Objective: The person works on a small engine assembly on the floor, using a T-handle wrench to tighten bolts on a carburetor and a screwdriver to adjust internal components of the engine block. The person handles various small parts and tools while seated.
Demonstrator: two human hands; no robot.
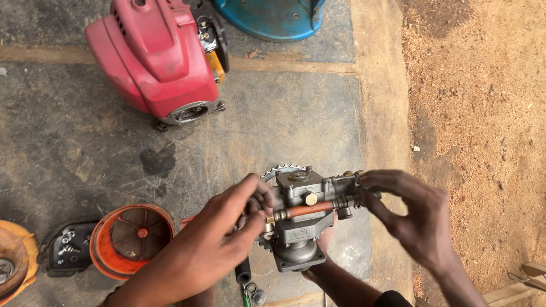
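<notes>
A grey metal pump assembly (pixel 298 227) with a toothed sprocket (pixel 278 170) behind it and a copper tube (pixel 310 209) across its front is held up over the ground. My left hand (pixel 213 244) grips its left end, fingers wrapped around the fitting where the tube starts. My right hand (pixel 412 213) pinches the fitting at the tube's right end with thumb and fingertips. Part of another hand and forearm (pixel 341 281) shows under the assembly, touching its base; whose it is I cannot tell.
A red small-engine housing (pixel 156 59) lies on the stained concrete at the upper left, a blue plastic object (pixel 273 17) beyond it. An orange fan cover (pixel 131 239), a black part holding screws (pixel 65 247) and an orange part (pixel 14 264) sit at the lower left. Sandy soil (pixel 478 113) borders the right.
</notes>
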